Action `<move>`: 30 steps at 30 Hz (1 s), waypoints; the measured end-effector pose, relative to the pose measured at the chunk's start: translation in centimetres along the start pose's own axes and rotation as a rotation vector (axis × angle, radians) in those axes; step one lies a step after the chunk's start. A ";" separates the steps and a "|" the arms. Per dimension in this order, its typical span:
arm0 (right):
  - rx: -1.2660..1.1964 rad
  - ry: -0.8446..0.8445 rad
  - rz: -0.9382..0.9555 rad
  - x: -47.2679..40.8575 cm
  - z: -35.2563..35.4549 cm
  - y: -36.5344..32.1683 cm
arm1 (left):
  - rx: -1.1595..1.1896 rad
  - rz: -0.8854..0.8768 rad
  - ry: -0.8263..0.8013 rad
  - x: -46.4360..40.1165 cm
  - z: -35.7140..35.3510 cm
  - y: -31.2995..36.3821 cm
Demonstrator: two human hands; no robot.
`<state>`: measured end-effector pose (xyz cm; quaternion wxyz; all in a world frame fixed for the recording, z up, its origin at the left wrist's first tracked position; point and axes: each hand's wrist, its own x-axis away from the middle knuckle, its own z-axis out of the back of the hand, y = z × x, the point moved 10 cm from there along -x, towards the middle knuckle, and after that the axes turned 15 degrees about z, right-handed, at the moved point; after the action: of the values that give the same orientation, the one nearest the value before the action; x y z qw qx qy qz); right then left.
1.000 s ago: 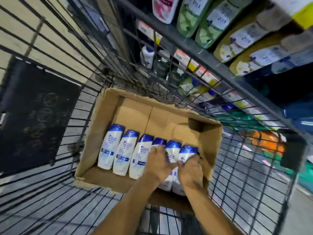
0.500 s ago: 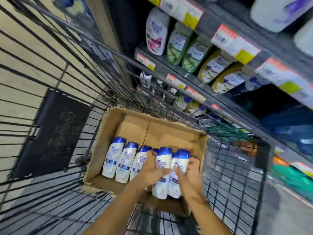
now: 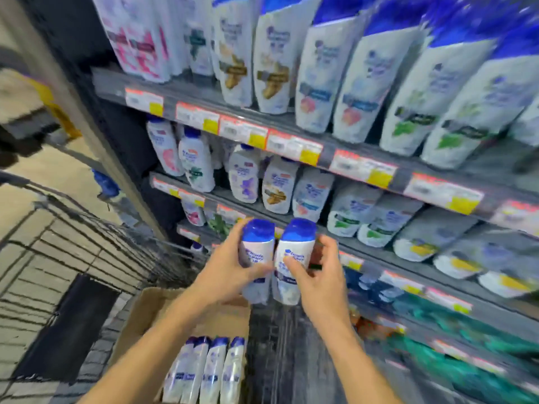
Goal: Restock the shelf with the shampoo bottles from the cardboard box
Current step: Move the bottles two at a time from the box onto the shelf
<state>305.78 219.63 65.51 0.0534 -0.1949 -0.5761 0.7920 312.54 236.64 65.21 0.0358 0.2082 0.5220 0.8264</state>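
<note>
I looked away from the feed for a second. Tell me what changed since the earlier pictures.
Both hands lifted two shampoo bottles out of the cardboard box and up toward the shelf: the left hand grips the left bottle, the right hand the right bottle. Four bottles stayed lying in the box.

A single wide-angle head-worn camera looks forward and slightly down, close to the stocked shelf [image 3: 291, 135] filling the upper right, with both forearms reaching in from the bottom edge and a wire cart [image 3: 87, 246] at left.
</note>
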 end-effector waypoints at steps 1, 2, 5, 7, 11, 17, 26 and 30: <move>0.010 0.012 0.038 -0.4 2.9 -1.9 | 0.003 -0.046 0.015 1.3 -1.0 3.5; 0.009 0.032 0.075 -0.8 5.8 -3.7 | 0.008 -0.087 0.032 2.5 -2.0 6.7; 0.027 0.093 0.161 -1.2 14.2 -8.4 | 0.024 -0.169 0.039 5.5 -5.7 14.9; 0.035 0.138 0.215 -1.1 19.6 -11.3 | 0.038 -0.252 0.033 7.5 -8.2 20.2; 0.063 0.247 0.327 -0.8 28.8 -16.2 | 0.008 -0.385 0.005 10.9 -12.8 29.0; 0.105 0.375 0.367 -1.3 35.7 -18.3 | -0.081 -0.493 0.054 11.6 -16.7 36.0; 0.143 0.419 0.278 -9.5 35.7 -15.0 | -0.213 -0.573 0.191 10.5 -15.9 41.3; 0.165 0.473 0.232 -13.3 35.4 -12.7 | -0.255 -0.596 0.161 9.1 -14.9 43.1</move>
<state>303.14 188.17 89.87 0.1110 -0.4340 -0.4550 0.7696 305.40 207.04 100.34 0.2605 -0.0258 0.4533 0.8521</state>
